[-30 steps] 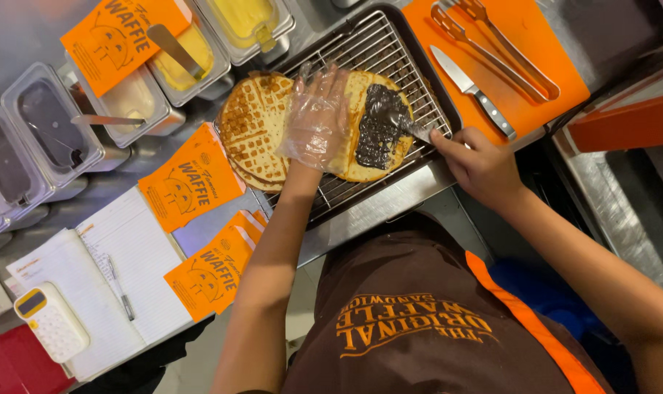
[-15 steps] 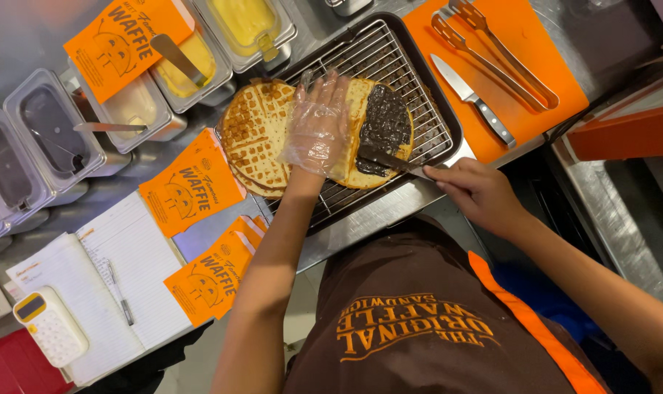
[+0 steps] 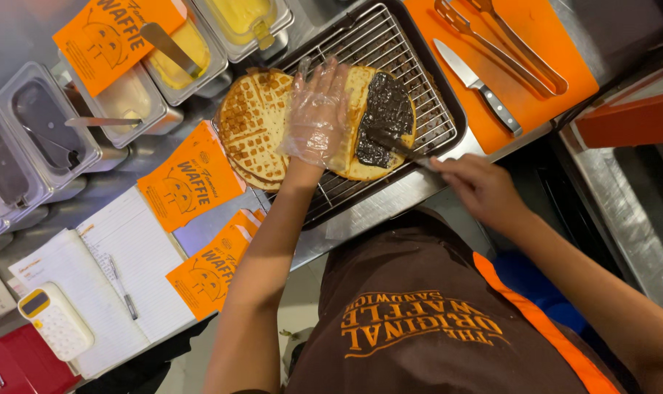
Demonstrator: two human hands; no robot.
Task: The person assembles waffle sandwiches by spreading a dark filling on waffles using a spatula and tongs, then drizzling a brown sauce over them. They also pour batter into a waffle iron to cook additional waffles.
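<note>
Two round waffles lie side by side on a wire rack (image 3: 412,51) set in a dark tray. My left hand (image 3: 317,117), in a clear plastic glove, presses flat where the plain waffle (image 3: 253,131) meets the other one. The right waffle (image 3: 361,169) carries a dark chocolate spread (image 3: 386,109) over its right half. My right hand (image 3: 485,191) grips the handle of a thin spreading knife (image 3: 393,142), whose blade lies on the dark spread at its lower edge.
An orange cutting board (image 3: 565,62) to the right holds a kitchen knife (image 3: 479,87) and tongs (image 3: 510,40). Sauce tubs with spoons (image 3: 127,98) line the upper left. Orange paper sleeves (image 3: 189,186), a notebook with pen (image 3: 120,281) and a calculator (image 3: 54,321) lie at the left.
My right hand has drawn the spreading knife across the dark spread toward the waffle's near edge. The gloved left hand has stayed pressed on the waffles.
</note>
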